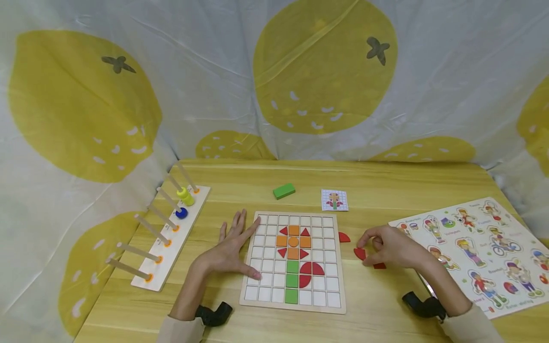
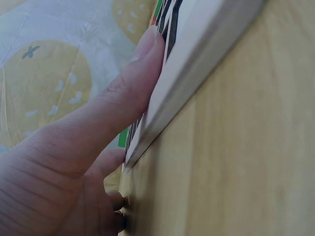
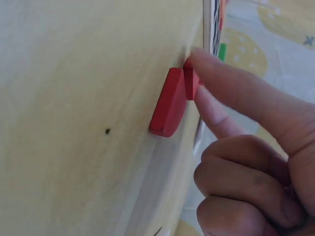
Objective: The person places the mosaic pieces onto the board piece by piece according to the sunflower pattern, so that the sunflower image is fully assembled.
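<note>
A wooden grid board (image 1: 247, 293) carries orange, green and red pieces laid in a flower-like pattern. My left hand (image 1: 225, 255) spreads along its left side, the thumb on the lower cells and the index finger at the upper left corner. In the left wrist view, the thumb (image 2: 123, 88) lies against the board's edge (image 2: 197, 64). To the right of the board, my right hand (image 1: 394, 245) pinches a red quarter-circle piece (image 1: 359, 254) between thumb and index finger at the tabletop. Another red piece (image 3: 169, 103) lies close by, and a third red quarter-circle (image 1: 344, 237) is beside the board.
A small pattern card (image 1: 335, 200) and a green block (image 1: 284, 191) lie behind the board. On the left stands a peg rack (image 1: 160, 271) with yellow and blue beads. A sports picture board (image 1: 467, 257) lies under and beyond my right wrist.
</note>
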`<action>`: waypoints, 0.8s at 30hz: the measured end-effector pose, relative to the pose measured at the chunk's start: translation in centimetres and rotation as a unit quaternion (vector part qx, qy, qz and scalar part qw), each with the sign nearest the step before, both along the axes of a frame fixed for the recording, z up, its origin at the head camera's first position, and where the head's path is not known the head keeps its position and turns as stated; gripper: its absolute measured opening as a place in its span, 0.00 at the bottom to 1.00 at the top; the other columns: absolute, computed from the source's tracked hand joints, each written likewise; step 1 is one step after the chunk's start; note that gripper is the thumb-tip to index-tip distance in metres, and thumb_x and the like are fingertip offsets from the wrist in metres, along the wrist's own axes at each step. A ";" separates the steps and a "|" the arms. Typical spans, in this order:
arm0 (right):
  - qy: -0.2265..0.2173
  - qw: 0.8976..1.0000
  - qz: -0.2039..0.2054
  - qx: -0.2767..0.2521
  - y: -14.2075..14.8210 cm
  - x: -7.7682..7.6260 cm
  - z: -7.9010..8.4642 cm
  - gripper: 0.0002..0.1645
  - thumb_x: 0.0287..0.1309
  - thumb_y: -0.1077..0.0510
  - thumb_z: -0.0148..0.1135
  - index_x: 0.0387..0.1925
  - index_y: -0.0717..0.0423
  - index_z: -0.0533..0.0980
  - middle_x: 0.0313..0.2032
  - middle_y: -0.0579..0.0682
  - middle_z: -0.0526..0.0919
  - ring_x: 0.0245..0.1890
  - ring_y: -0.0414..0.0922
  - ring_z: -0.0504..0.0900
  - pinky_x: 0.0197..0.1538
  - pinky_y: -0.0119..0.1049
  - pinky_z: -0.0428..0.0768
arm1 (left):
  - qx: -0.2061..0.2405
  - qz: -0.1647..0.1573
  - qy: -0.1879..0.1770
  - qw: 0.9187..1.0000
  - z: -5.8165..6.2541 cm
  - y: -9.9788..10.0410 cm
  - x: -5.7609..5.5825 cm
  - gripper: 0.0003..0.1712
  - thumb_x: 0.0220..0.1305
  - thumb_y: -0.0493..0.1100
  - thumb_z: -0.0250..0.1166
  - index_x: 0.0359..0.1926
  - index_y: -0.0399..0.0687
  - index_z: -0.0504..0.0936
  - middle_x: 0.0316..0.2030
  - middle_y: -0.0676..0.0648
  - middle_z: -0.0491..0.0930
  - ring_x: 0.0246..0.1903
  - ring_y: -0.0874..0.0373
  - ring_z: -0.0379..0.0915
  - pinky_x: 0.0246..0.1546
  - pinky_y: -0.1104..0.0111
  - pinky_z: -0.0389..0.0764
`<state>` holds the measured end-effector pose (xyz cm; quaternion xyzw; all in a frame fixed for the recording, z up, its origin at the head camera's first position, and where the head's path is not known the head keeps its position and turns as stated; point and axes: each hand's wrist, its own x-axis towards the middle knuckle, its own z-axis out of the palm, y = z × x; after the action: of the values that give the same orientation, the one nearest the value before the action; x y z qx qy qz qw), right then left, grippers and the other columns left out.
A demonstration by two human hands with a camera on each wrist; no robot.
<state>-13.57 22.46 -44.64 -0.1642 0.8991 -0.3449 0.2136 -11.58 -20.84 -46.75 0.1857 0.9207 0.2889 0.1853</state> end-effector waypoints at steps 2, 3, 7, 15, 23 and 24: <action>-0.002 1.000 0.000 0.001 0.1 0.0 0.0 0.17 0.46 0.57 0.83 0.38 0.49 0.84 0.16 0.39 0.60 0.18 0.35 0.58 0.25 0.30 0.60 | 0.001 0.000 0.000 1.000 0.1 0.0 0.0 0.79 0.41 0.63 0.85 0.84 0.51 0.43 0.81 0.33 0.18 0.80 0.35 0.11 0.74 0.33 0.18; 0.000 1.000 0.001 0.000 0.1 0.0 -0.1 0.16 0.46 0.57 0.82 0.37 0.49 0.84 0.16 0.39 0.60 0.18 0.35 0.58 0.25 0.30 0.60 | 0.000 0.000 0.000 1.000 0.1 0.0 0.0 0.79 0.41 0.63 0.85 0.84 0.51 0.43 0.81 0.33 0.18 0.80 0.35 0.11 0.74 0.33 0.18; 0.019 1.000 0.012 -0.002 0.2 -0.2 -0.3 0.13 0.50 0.60 0.80 0.38 0.48 0.86 0.15 0.38 0.59 0.17 0.33 0.57 0.25 0.29 0.61 | 0.000 0.001 0.000 1.000 0.1 0.0 0.0 0.79 0.41 0.64 0.85 0.84 0.52 0.43 0.81 0.33 0.18 0.81 0.35 0.11 0.74 0.33 0.18; 0.010 1.000 0.000 -0.020 0.4 -0.4 -0.2 0.14 0.51 0.61 0.79 0.40 0.52 0.85 0.16 0.39 0.60 0.17 0.34 0.57 0.23 0.29 0.61 | 0.000 0.001 -0.001 1.000 -0.1 -0.1 0.0 0.79 0.41 0.63 0.85 0.84 0.51 0.42 0.81 0.33 0.18 0.81 0.35 0.11 0.74 0.33 0.18; 0.010 1.000 0.012 -0.025 0.6 -0.4 -0.2 0.13 0.53 0.64 0.76 0.42 0.52 0.87 0.15 0.38 0.58 0.16 0.33 0.56 0.22 0.27 0.61 | -0.002 0.002 0.003 1.000 -0.1 0.0 -0.1 0.80 0.41 0.63 0.85 0.84 0.52 0.43 0.81 0.34 0.18 0.81 0.35 0.12 0.75 0.33 0.19; 0.009 1.000 0.009 -0.025 0.6 -0.3 -0.2 0.13 0.52 0.63 0.77 0.42 0.53 0.87 0.15 0.38 0.57 0.16 0.33 0.56 0.22 0.28 0.61 | -0.002 0.002 0.003 1.000 -0.1 0.0 -0.1 0.80 0.41 0.63 0.85 0.84 0.52 0.43 0.81 0.34 0.18 0.81 0.35 0.12 0.75 0.33 0.19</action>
<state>-13.92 23.04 -44.85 -0.1805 0.8904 -0.3643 0.2047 -11.68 -20.84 -46.83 0.1848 0.9222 0.2868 0.1820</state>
